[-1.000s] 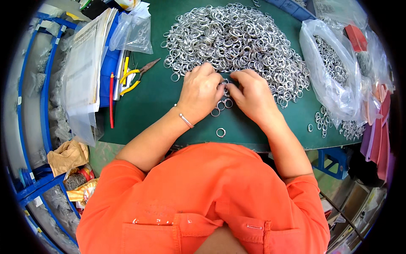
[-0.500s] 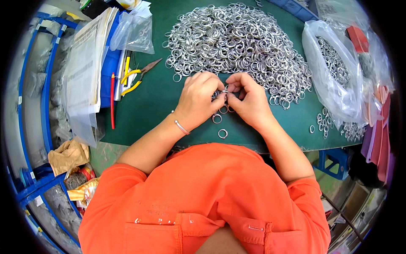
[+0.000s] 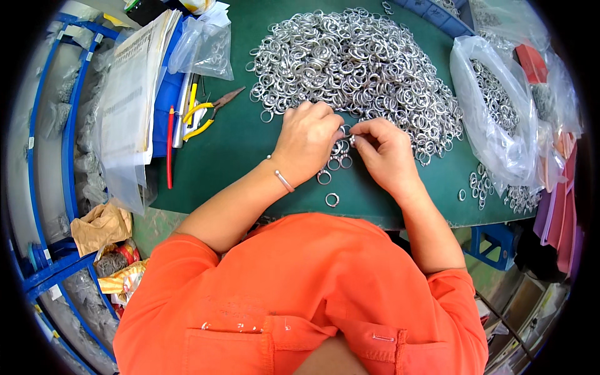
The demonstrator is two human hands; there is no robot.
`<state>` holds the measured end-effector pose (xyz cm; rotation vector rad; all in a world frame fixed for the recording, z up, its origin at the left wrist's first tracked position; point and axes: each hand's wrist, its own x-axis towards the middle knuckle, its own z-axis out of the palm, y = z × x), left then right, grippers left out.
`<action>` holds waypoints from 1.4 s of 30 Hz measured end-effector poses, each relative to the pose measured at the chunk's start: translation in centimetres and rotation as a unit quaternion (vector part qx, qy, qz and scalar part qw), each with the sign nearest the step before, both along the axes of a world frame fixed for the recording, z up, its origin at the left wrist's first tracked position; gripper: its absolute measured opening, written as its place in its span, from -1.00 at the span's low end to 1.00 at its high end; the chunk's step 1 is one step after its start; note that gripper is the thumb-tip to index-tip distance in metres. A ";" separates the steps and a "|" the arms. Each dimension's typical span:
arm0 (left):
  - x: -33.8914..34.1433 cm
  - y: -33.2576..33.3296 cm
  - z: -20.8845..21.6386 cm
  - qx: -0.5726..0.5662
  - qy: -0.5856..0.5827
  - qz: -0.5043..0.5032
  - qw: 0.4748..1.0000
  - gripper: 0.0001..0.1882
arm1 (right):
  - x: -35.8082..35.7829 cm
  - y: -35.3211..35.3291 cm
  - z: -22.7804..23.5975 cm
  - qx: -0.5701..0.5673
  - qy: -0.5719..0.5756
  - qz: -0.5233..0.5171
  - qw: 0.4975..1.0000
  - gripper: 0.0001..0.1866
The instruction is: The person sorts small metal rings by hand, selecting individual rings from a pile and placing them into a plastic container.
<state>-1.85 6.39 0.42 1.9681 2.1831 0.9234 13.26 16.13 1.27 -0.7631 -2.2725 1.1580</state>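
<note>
Both hands are close together in front of a large heap of silver metal rings (image 3: 350, 59) on the green table. My right hand (image 3: 390, 156) is closed, pinching a small silver ring (image 3: 352, 140) between thumb and forefinger. Beside it, my left hand (image 3: 307, 139) is curled with its fingertips turned down; what they grip is mostly hidden behind the hand. Several loose rings (image 3: 339, 159) lie under and between the hands. Nearer my body, a single ring (image 3: 332, 200) lies apart on the table.
Yellow-handled pliers (image 3: 209, 115) and a red pen-like stick (image 3: 170, 147) lie at left, beside papers (image 3: 134, 81) and a blue holder. At right stand an open plastic bag (image 3: 462, 81) of rings and small ring piles (image 3: 481, 184). A blue bin (image 3: 437, 15) is at the far right.
My hands have moved slightly apart, the right one shifting right and down with a ring in its pinch. More loose rings now show between them.
</note>
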 end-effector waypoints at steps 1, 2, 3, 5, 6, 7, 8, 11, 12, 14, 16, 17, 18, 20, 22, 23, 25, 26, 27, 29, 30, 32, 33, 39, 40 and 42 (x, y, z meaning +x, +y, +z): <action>0.0 0.1 0.2 -0.014 -0.001 0.000 1.000 -0.83 | 0.0 0.0 0.0 -0.009 0.004 0.001 1.000 -0.88; -0.1 0.1 0.4 -0.007 -0.011 -0.001 1.000 -0.85 | 0.0 0.0 0.0 -0.019 0.007 0.003 1.000 -0.88; -0.1 -0.1 0.4 0.011 -0.028 -0.003 1.000 -0.85 | 0.0 0.0 -0.1 -0.029 0.010 0.004 1.000 -0.88; 0.1 -0.4 0.4 0.048 -0.060 -0.007 0.997 -0.85 | 0.1 -0.1 -0.2 -0.092 0.023 0.004 0.996 -0.86; 0.1 -0.5 0.5 0.080 -0.077 -0.015 0.994 -0.85 | 0.2 -0.2 -0.1 -0.134 0.032 0.002 0.990 -0.86; 0.3 -0.7 0.7 0.079 -0.137 -0.013 0.987 -0.86 | 0.2 -0.4 0.0 -0.176 0.041 -0.002 0.984 -0.86; 0.6 -0.9 1.0 0.078 -0.197 -0.011 0.977 -0.86 | 0.3 -0.7 0.1 -0.179 0.067 -0.007 0.982 -0.85; 0.8 -1.1 1.6 0.100 -0.294 -0.034 0.950 -0.88 | 0.7 -1.0 0.9 -0.102 0.125 -0.001 0.987 -0.83; 0.8 -1.2 1.8 0.113 -0.311 -0.045 0.942 -0.89 | 1.3 -0.5 1.8 -0.021 0.131 0.015 0.991 -0.82; 0.3 -1.4 2.2 0.132 -0.285 -0.022 0.949 -0.90 | 2.9 1.3 3.7 0.156 0.135 -0.024 0.978 -0.81; -1.0 -1.8 1.9 0.148 -0.214 0.008 0.965 -0.90 | 6.0 4.5 4.7 0.289 0.116 -0.204 0.928 -0.82; -1.6 -2.0 1.5 0.144 -0.200 0.028 0.969 -0.91 | 7.6 6.6 5.2 0.296 0.137 -0.327 0.887 -0.82; -2.0 -2.1 1.6 0.133 -0.189 0.030 0.973 -0.90 | 9.7 8.6 6.6 0.331 0.054 -0.399 0.853 -0.82; -2.2 -1.8 1.5 0.115 -0.136 0.011 0.984 -0.87 | 11.7 10.5 7.8 0.415 -0.041 -0.369 0.831 -0.81; -2.0 -1.4 1.1 0.101 -0.047 -0.024 0.994 -0.83 | 10.5 10.2 7.1 0.450 -0.038 -0.291 0.843 -0.78; -1.5 -1.4 0.9 0.070 -0.052 -0.008 0.996 -0.81 | 8.6 8.8 6.2 0.438 -0.011 -0.229 0.869 -0.76; -0.7 -1.4 0.7 0.008 -0.063 0.021 0.998 -0.78 | 4.2 4.4 4.6 0.270 -0.027 -0.054 0.961 -0.71; -0.7 -1.5 0.4 0.020 -0.038 0.018 0.999 -0.77 | 2.2 3.1 3.7 0.233 -0.020 0.054 0.971 -0.72; -0.9 -1.4 0.4 0.017 -0.060 0.016 0.998 -0.77 | 0.8 1.9 2.7 0.223 -0.025 0.082 0.971 -0.71; -1.2 -1.5 0.5 0.010 -0.102 0.014 0.995 -0.78 | -0.9 0.8 0.8 0.246 -0.051 0.094 0.963 -0.67; -1.3 -1.6 0.4 0.003 -0.106 0.016 0.994 -0.78 | -1.3 0.6 0.2 0.267 -0.073 0.092 0.956 -0.69; -1.7 -1.9 0.3 -0.010 -0.113 0.018 0.993 -0.80 | -1.6 0.2 -0.5 0.287 -0.095 0.085 0.949 -0.79; -1.7 -2.0 0.3 -0.006 -0.107 0.016 0.994 -0.82 | -1.4 0.3 -0.6 0.287 -0.087 0.090 0.950 -0.80; -1.5 -1.9 0.4 0.052 -0.044 -0.023 0.997 -0.84 | 0.1 0.1 -0.2 0.026 -0.007 0.045 0.999 -0.83; -1.3 -2.0 0.6 0.057 -0.052 -0.024 0.997 -0.84 | 0.3 -0.2 0.1 -0.086 0.008 0.011 0.996 -0.85; -0.7 -2.3 1.1 0.061 -0.123 -0.016 0.990 -0.82 | 0.9 -0.4 0.4 -0.191 0.026 0.020 0.981 -0.87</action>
